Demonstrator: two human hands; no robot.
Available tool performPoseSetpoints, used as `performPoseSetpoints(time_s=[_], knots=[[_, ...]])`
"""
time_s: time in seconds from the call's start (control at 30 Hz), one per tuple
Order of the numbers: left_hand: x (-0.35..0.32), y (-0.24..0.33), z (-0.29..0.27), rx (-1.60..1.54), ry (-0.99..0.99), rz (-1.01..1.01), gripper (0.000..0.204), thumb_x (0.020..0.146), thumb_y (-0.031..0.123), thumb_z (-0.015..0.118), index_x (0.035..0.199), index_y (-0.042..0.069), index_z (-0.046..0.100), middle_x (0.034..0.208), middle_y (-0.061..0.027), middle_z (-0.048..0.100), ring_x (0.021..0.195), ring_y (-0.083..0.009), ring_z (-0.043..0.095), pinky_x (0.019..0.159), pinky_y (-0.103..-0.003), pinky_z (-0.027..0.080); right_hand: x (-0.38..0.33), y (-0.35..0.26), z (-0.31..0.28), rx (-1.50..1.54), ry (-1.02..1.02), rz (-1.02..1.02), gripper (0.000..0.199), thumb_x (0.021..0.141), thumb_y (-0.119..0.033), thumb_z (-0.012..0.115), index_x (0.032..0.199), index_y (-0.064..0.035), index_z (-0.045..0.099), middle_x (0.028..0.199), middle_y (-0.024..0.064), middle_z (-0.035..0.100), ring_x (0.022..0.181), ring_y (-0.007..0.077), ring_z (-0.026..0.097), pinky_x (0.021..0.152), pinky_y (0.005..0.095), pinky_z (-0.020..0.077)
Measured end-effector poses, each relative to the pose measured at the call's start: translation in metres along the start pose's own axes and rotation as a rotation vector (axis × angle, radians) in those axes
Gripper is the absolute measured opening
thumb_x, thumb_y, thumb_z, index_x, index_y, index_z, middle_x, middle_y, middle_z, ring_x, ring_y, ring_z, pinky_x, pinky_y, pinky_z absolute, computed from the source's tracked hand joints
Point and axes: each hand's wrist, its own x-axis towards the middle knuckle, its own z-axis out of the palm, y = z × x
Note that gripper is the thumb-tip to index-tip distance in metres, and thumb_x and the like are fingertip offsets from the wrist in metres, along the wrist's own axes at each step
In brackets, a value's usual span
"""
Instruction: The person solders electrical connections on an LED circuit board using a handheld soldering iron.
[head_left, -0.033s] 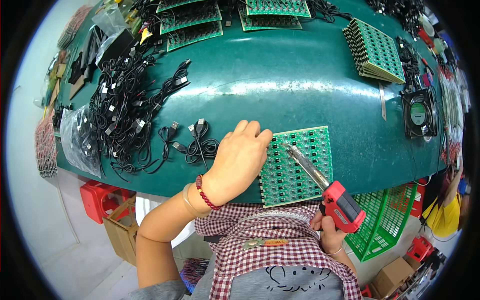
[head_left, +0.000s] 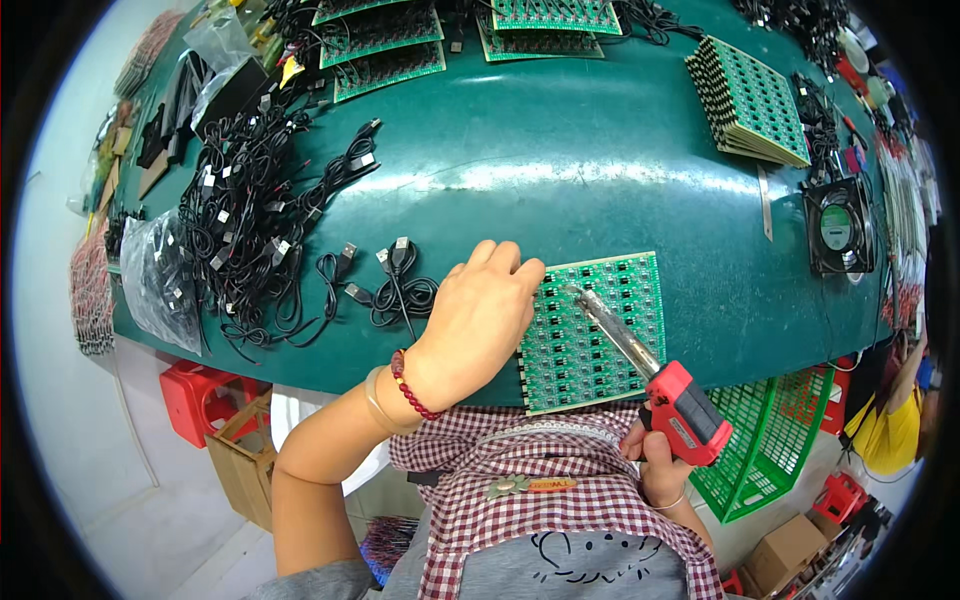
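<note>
A green circuit board [head_left: 592, 355] with rows of small black parts lies at the table's front edge. My left hand [head_left: 480, 315] is closed over its upper left corner, wrist bent; the fingertips and whatever they pinch are hidden. My right hand [head_left: 658, 462], low at the right, grips a soldering iron [head_left: 686, 413] with a red and black handle. Its metal shaft slants up and left across the board, and the tip is over the board's upper left part, close to my left fingers. Whether the tip touches cannot be told. A coiled black USB cable [head_left: 405, 295] lies left of my left hand.
A heap of black cables [head_left: 240, 210] and a clear plastic bag [head_left: 160, 280] are at the left. Stacked boards [head_left: 750, 100] and a black fan [head_left: 840, 228] stand at the right. More boards [head_left: 385, 40] lie at the back. A green basket [head_left: 765, 440] is below the right edge.
The soldering iron has shifted a tiny bit to the right, its tip with it. My left hand and the board look the same.
</note>
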Motion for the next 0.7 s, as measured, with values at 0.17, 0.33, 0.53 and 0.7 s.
performPoseSetpoints(time_s=[0.17,0.33,0.53,0.7], knots=[[-0.001,0.001,0.002,0.000,-0.002,-0.012,0.009,0.074,0.003,0.061,0.080,0.005,0.054,0.078,-0.0085,0.050,0.079,-0.0269,0.052,0.065,-0.038,0.046,0.000,0.000,-0.002,0.003,0.040,-0.033,0.031,0.092,-0.028,0.058,0.089,0.0023,0.056,0.073,0.0080,0.058,0.062,0.0135,0.055,0.056,0.0272,0.0457],[0.000,0.001,0.003,0.051,-0.007,-0.021,0.009,0.075,0.004,0.061,0.080,0.006,0.054,0.078,-0.0075,0.049,0.080,-0.0258,0.052,0.069,-0.037,0.044,0.008,-0.001,0.000,0.043,0.056,-0.020,0.032,0.090,-0.030,0.058,0.086,0.0024,0.056,0.072,0.0088,0.058,0.059,0.0137,0.055,0.055,0.0264,0.0454],[-0.009,-0.012,-0.047,-0.054,-0.010,0.029,0.023,0.073,-0.002,0.058,0.095,0.005,0.055,0.093,-0.0111,0.053,0.092,-0.0306,0.052,0.078,-0.038,0.041,0.013,0.002,0.003,0.078,0.172,-0.076,0.052,0.089,-0.036,0.059,0.118,0.0027,0.042,0.066,0.0090,0.053,0.049,0.0142,0.048,0.047,0.0263,0.0438],[-0.049,-0.039,-0.087,0.103,-0.201,0.009,0.025,0.066,-0.006,0.062,0.088,0.007,0.059,0.106,-0.0100,0.052,0.106,-0.0304,0.048,0.091,-0.041,0.038,0.024,-0.004,0.003,0.113,0.169,-0.133,0.047,0.089,-0.034,0.057,0.115,0.0029,0.043,0.063,0.0087,0.052,0.046,0.0130,0.046,0.046,0.0278,0.0455]])
